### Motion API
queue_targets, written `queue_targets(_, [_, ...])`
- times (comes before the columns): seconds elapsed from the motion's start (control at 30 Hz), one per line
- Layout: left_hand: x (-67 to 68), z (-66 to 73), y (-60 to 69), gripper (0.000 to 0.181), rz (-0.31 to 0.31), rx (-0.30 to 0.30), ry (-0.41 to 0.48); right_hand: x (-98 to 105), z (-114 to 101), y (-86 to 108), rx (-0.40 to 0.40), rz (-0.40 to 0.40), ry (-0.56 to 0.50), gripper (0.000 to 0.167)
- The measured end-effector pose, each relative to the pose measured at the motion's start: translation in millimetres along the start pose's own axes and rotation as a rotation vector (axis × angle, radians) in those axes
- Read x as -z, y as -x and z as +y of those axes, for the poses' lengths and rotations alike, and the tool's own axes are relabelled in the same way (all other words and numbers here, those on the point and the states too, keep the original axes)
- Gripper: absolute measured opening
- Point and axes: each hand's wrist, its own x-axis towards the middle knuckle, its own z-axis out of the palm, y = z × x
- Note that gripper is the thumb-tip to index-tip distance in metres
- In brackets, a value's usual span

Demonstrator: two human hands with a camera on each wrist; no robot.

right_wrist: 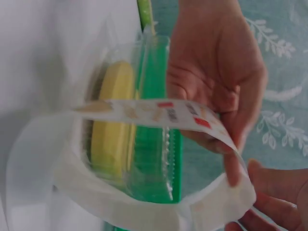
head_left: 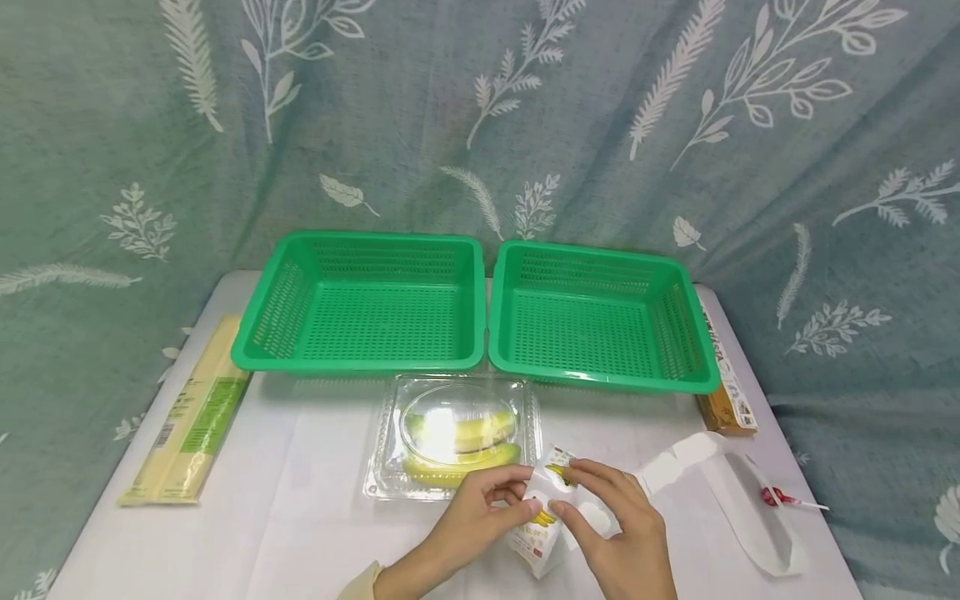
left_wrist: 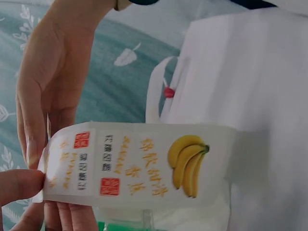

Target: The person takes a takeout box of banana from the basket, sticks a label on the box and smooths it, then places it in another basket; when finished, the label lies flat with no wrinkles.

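Between both hands is a strip of banana labels, white with yellow bananas, orange writing and red squares. My left hand pinches the strip between thumb and index finger. Right beside it, my right hand pinches the same strip near a label's edge. In the left wrist view the printed face of the strip hangs toward the camera. The strip's white backing loops below the hands in the right wrist view. Just behind the hands, a clear plastic clamshell box holds bananas.
Two green baskets stand side by side at the back. A long yellow-green packet lies at left. On the right are a pasta box, the trailing backing strip and a red lollipop.
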Motion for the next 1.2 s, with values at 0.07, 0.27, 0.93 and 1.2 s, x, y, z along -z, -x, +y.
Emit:
queue_targets(0.07, [-0.4, -1.2, -1.0, 0.042, -0.001, -0.002, 0.006, -2.2, 1.0, 0.4, -0.004, -0.02, 0.011, 0.045])
queue_targets(0.27, [-1.3, -5.3, -3.4, 0.034, -0.015, -0.015, 0.034, -5.7, 2.0, 1.5, -0.066, -0.039, 0.018, 0.032])
queue_targets(0.93, [-3.2, -6.6, -2.9, 0.031, -0.04, -0.042, -0.044, -8.6, 4.6, 3.8, -0.051, -0.033, -0.03, 0.016])
queue_targets(1.2, [-0.9, -8.7, -2.1, 0.034, -0.067, -0.029, -0.099, -3.9, 2.2, 0.4, -0.287, -0.133, -0.111, 0.007])
